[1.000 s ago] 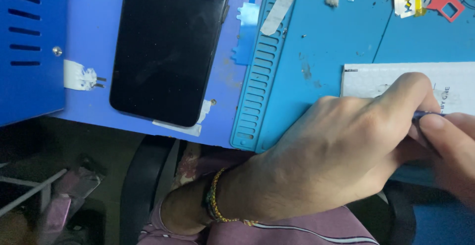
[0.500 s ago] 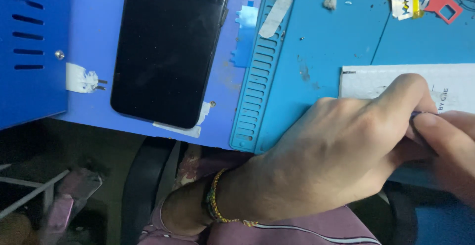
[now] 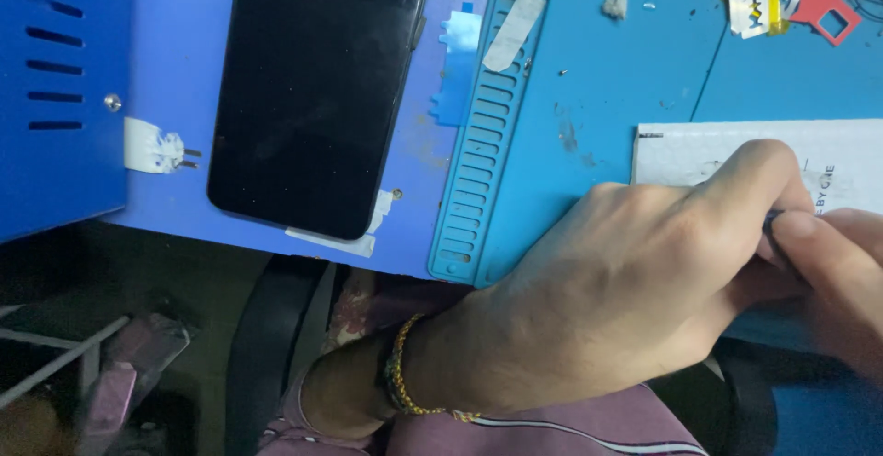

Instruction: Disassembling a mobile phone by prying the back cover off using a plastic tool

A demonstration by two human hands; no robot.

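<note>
Left hand (image 3: 635, 300) and right hand (image 3: 837, 272): together pinching one small dark part (image 3: 771, 226) | one white card (image 3: 727, 152) beneath | one black smartphone (image 3: 313, 88) lying well apart | one blue mat (image 3: 625, 79)

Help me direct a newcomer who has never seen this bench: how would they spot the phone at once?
Start at the blue work surface left of the teal ribbed mat. The phone lies flat there, screen up, beside the mat's slotted edge. It is the only large glossy black slab; its neighbours are small pale tape scraps.

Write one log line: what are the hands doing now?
left hand: pinching small dark item | right hand: touching it | white card: beneath | phone: untouched
</note>
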